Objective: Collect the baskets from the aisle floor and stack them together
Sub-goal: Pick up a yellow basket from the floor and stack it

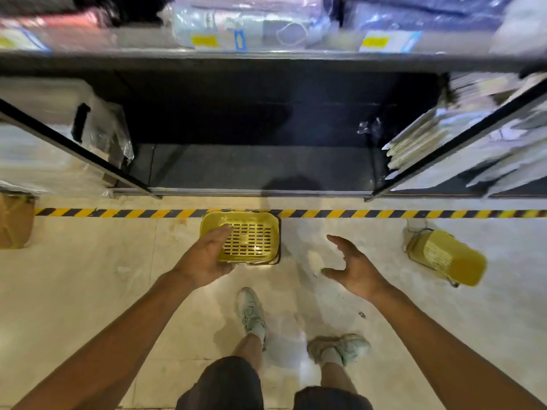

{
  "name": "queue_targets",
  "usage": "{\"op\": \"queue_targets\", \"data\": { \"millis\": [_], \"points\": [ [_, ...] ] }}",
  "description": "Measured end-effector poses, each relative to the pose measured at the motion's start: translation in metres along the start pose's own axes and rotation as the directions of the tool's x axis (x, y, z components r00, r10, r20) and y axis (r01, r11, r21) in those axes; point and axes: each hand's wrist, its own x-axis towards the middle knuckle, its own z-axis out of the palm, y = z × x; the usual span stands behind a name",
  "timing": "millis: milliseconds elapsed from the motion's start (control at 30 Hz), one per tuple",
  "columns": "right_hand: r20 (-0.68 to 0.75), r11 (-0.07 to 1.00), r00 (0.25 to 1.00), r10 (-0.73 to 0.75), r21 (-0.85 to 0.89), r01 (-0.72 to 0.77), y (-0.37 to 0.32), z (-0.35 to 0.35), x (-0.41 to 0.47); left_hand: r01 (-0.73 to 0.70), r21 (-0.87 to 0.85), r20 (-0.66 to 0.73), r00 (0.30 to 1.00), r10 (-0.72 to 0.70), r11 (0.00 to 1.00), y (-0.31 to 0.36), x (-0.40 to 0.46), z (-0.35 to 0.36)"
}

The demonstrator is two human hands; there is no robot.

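A yellow slotted basket (pixel 251 236) stands upright on the pale floor just below the striped tape. My left hand (pixel 204 258) is stretched out above its left edge, fingers straight, holding nothing; whether it touches the basket I cannot tell. My right hand (pixel 352 267) is spread in the air to the right of that basket, thumb and fingers apart, empty. A second yellow basket (pixel 447 257) lies tipped on its side further right, its dark handle against the floor.
Black-framed shelving (pixel 266 190) with an empty dark bottom bay faces me, wrapped goods on both sides. Yellow-black tape (pixel 384 213) runs along the floor. A cardboard box (pixel 14 223) sits at the left. My two feet (pixel 251 315) are below the hands.
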Motion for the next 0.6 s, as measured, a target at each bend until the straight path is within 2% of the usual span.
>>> {"op": "queue_targets", "data": {
  "millis": [133,300,433,600],
  "points": [
    [-0.074,0.998,0.997,-0.007,-0.056,0.002,0.024,-0.067,-0.091,-0.128,0.153,0.028,0.992,0.125,0.980,0.108,-0.030,-0.019],
    [-0.217,0.997,0.976,0.018,-0.063,-0.033,0.106,-0.146,-0.192,-0.248,0.258,0.030,0.968,0.249,0.934,0.248,-0.042,-0.004],
    [-0.331,0.993,0.938,0.101,-0.025,-0.116,0.194,-0.200,-0.265,-0.396,0.385,0.157,0.918,0.364,0.834,0.364,-0.029,0.034],
    [-0.457,0.962,0.847,0.271,0.153,-0.226,0.294,-0.237,-0.352,-0.577,0.450,0.327,0.817,0.475,0.682,0.502,-0.005,0.094]
  ]
}}
